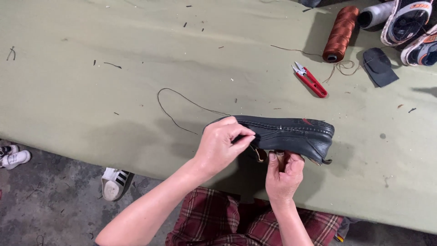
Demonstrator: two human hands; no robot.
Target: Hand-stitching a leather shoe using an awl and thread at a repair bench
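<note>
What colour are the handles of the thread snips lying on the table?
Red, on the thread snips, with bare metal blades; clearest in the head view.

Even daylight, soft shadows, sharp pic.

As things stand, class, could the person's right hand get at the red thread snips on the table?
Probably yes, but not freely: the right hand is gripping the dark shoe from below. The snips lie uncovered on the green table beyond the shoe, with nothing lying between them.
</note>
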